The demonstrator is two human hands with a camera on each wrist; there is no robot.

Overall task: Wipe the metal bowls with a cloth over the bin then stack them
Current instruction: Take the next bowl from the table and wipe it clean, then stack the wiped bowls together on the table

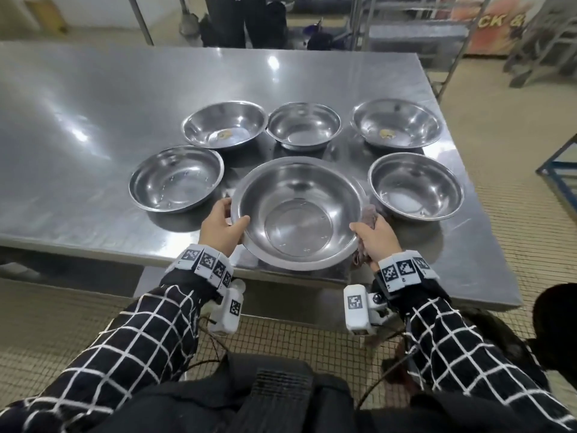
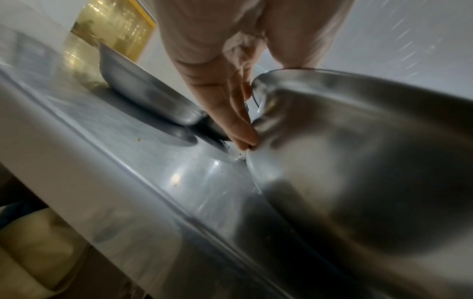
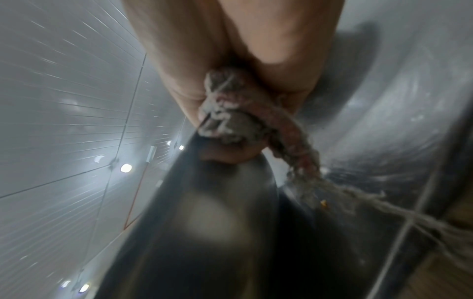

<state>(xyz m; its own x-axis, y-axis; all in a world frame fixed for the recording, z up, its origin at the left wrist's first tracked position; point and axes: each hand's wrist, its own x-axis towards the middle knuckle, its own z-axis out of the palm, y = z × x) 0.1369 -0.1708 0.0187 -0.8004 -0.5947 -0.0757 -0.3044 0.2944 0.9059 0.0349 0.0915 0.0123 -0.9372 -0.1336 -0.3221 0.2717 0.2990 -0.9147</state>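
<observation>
A large metal bowl (image 1: 298,212) sits tilted at the steel table's (image 1: 93,135) near edge, held on both sides. My left hand (image 1: 220,225) grips its left rim, thumb over the edge, fingers under the outer wall (image 2: 245,129). My right hand (image 1: 373,235) clutches a greyish-pink cloth (image 1: 370,215) and pinches the bowl's right rim with it (image 3: 225,119). Behind stand several more bowls; two of them, back left (image 1: 224,125) and back right (image 1: 396,123), hold yellowish scraps.
A dark round object (image 1: 555,323) shows at the lower right beside the table. Metal racks (image 1: 421,29) and a standing person's legs (image 1: 237,20) are beyond the table's far edge. The left half of the tabletop is bare steel.
</observation>
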